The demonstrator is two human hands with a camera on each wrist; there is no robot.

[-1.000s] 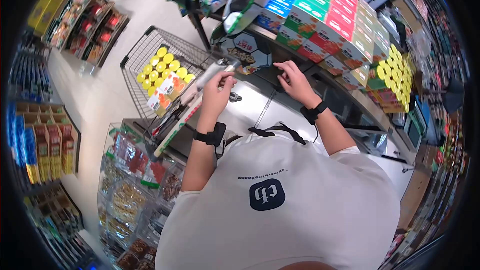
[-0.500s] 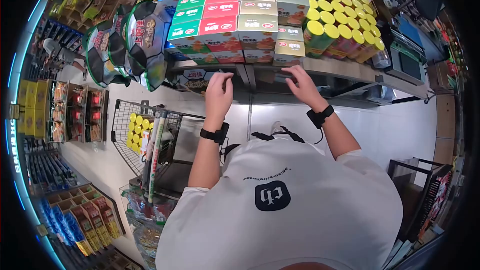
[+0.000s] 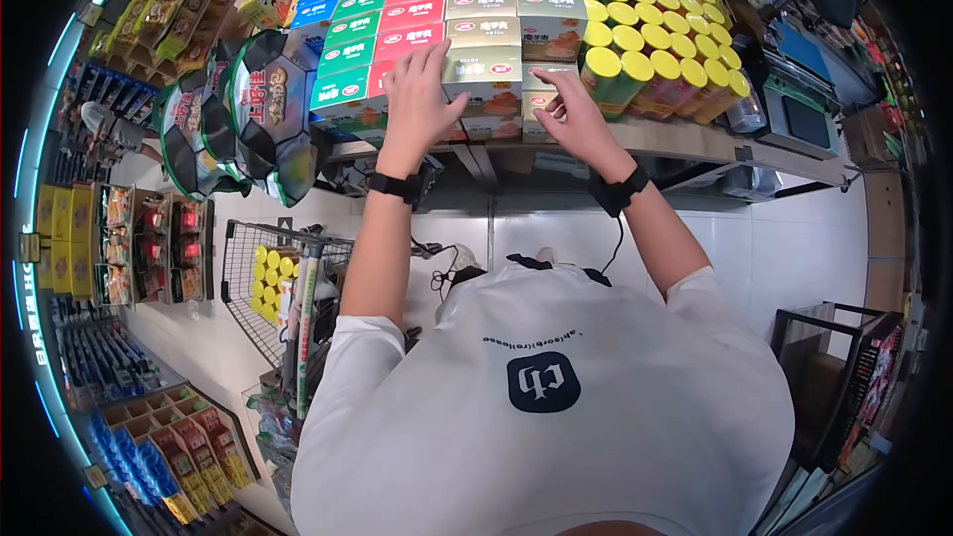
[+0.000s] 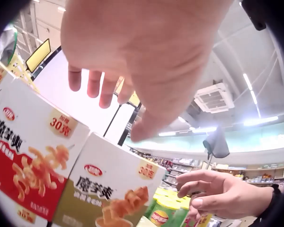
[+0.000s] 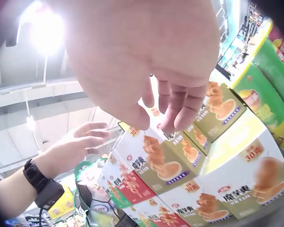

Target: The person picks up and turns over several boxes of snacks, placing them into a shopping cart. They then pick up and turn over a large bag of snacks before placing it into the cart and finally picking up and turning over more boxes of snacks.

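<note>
- Up at the shelf (image 3: 685, 139), both hands were raised to the stacked snack boxes, with the olive-green box (image 3: 483, 74) at the front edge as the one they were going for.
- Left hand (image 3: 417, 89) was laid flat over the top of that olive-green box, right where it meets the red box (image 3: 397, 40) just to its left. Fingers looked pretty much straight and spread, not wrapped around anything, so resting on it rather than gripping. From the left wrist view the fingers (image 4: 92, 82) hung just above the box tops, loose.
- Right hand (image 3: 574, 114) was just to the right of the olive-green box, near its end, fingers loosely curled and holding nothing. Couldn't tell if the fingertips actually touched the cardboard. In the right wrist view the fingers (image 5: 180, 106) hovered close over another olive box, not clamped on anything.
- Right of the olive-green box sat a bunch of yellow-lidded cans (image 3: 655, 40), packed together on the same shelf.
- Left of it, past the red box, were green boxes (image 3: 342, 89) and then blue ones further back.
- Further left of the boxes, some soccer-ball-patterned snack bags (image 3: 263, 99) hung off the end of the shelf.
- Below and to the left of the shelf was a wire shopping cart (image 3: 248, 278) with yellow-lidded cans (image 3: 268, 273) in it.
- Person wore a white T-shirt (image 3: 556, 417) and a dark band on each wrist.
</note>
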